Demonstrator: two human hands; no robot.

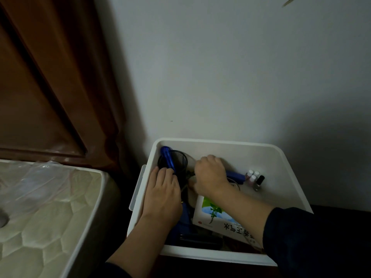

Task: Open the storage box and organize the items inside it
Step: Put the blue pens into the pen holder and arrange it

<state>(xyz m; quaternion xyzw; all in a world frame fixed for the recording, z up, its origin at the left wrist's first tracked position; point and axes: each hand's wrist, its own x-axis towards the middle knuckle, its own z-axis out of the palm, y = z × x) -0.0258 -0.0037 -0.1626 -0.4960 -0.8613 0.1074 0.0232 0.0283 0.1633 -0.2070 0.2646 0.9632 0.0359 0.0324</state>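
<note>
White storage box point(220, 255), blue cable point(167, 157), black mesh cup point(178, 157), brown curtain point(50, 77).

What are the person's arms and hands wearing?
Both hands, the left hand and the right hand, are bare: no gloves, rings or watch show. Dark navy sleeves are pushed up, leaving the forearms uncovered.

One head-worn camera is looking forward and steeply down from above into the open white box point(285, 157), sitting close enough that both forearms are filling the lower frame. It is facing the pale wall point(230, 67), with a mattress point(50, 207) at the left edge and dark wood point(40, 77) above.
</note>
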